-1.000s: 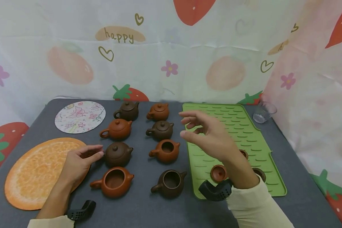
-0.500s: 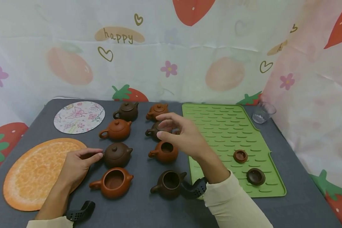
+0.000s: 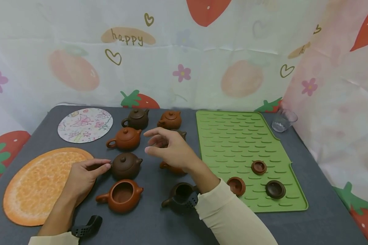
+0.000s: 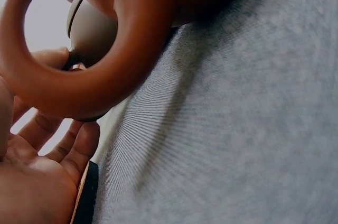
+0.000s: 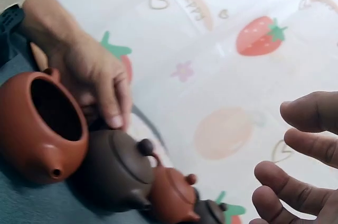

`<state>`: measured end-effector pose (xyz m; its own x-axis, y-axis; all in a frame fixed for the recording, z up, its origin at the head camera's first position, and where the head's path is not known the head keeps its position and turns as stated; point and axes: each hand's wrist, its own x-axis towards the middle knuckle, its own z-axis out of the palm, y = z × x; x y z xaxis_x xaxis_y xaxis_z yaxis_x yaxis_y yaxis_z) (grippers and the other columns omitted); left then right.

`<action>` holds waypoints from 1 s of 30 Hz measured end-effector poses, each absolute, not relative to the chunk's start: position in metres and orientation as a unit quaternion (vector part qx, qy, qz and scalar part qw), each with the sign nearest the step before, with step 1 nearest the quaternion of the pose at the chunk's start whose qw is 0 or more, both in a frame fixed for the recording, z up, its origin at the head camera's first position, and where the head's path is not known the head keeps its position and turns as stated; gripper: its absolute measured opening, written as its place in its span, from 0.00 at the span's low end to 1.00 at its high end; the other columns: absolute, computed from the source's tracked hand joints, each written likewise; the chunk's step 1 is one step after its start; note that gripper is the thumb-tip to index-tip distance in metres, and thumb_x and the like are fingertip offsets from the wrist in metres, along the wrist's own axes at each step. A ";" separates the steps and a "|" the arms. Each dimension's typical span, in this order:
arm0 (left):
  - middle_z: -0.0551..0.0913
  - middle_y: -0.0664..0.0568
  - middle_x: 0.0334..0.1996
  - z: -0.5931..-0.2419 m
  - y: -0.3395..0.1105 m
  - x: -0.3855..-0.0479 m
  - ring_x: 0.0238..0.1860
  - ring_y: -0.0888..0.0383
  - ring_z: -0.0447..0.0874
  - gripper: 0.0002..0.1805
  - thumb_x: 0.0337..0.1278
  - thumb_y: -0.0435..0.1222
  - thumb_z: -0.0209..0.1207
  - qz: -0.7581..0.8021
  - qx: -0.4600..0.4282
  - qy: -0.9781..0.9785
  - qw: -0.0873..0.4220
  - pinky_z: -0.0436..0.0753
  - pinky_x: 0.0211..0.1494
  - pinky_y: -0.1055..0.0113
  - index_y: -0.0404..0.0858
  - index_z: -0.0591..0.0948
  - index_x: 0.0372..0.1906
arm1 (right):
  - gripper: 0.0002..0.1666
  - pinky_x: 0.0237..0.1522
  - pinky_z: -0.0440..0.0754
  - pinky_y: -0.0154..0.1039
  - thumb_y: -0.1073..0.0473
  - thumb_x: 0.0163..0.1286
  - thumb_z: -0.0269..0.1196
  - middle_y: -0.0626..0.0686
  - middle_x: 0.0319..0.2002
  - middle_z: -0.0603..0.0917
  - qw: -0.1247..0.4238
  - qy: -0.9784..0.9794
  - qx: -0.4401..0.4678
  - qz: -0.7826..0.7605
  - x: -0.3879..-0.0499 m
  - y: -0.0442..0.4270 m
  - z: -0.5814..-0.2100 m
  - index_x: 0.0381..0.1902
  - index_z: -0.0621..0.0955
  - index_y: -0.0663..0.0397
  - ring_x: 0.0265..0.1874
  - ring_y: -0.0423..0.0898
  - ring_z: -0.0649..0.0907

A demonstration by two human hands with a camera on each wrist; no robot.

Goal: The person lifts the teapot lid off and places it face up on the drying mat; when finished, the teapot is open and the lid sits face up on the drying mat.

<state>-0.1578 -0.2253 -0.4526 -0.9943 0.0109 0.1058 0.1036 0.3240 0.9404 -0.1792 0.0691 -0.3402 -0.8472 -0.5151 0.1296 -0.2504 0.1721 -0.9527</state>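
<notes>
While the left hand (image 3: 84, 175) pinches a dark lidded teapot (image 3: 126, 166), we see the right hand (image 3: 175, 149) loosely spread and empty nearby

Place: a screened-off corner; home or studio, I cannot tell.
Around me: strawberry-printed sheeting (image 3: 199, 51), ahead and to my right.
Tabletop (image 3: 319, 224): dark grey, fabric-covered, bearing teapots (image 3: 127, 140).
On me: black wrist devices (image 3: 87, 227).

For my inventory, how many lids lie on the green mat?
3: red-brown lid by the right sleeve; second lid farther back; dark lid at right. The sleeve may hide others.
</notes>
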 end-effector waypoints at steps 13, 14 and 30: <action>0.86 0.55 0.37 -0.453 -0.224 -0.159 0.40 0.64 0.80 0.20 0.60 0.39 0.65 -0.581 -0.030 -0.813 0.041 0.77 0.38 0.74 0.27 0.83 0.49 | 0.19 0.34 0.78 0.36 0.62 0.66 0.65 0.48 0.38 0.80 0.123 0.772 -0.268 -0.563 -0.190 0.030 -0.360 0.56 0.80 0.54 0.36 0.45 0.80; 0.86 0.55 0.38 -0.452 -0.224 -0.159 0.40 0.63 0.80 0.20 0.60 0.39 0.65 -0.581 -0.030 -0.812 0.039 0.78 0.38 0.74 0.26 0.83 0.49 | 0.19 0.34 0.78 0.36 0.62 0.66 0.65 0.48 0.38 0.80 0.124 0.772 -0.268 -0.562 -0.190 0.027 -0.360 0.55 0.80 0.54 0.35 0.44 0.80; 0.86 0.55 0.38 -0.452 -0.224 -0.158 0.39 0.63 0.79 0.19 0.60 0.39 0.65 -0.575 -0.029 -0.816 0.040 0.77 0.37 0.73 0.28 0.84 0.48 | 0.17 0.30 0.77 0.32 0.64 0.65 0.66 0.46 0.32 0.79 0.141 0.798 -0.268 -0.521 -0.197 0.000 -0.376 0.53 0.81 0.54 0.28 0.41 0.79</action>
<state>-0.1579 -0.2237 -0.4521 -0.9951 0.0023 0.0988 0.0938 0.3363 0.9371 -0.1966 -0.0002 -0.3764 -0.8171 -0.5738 0.0549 -0.2808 0.3131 -0.9072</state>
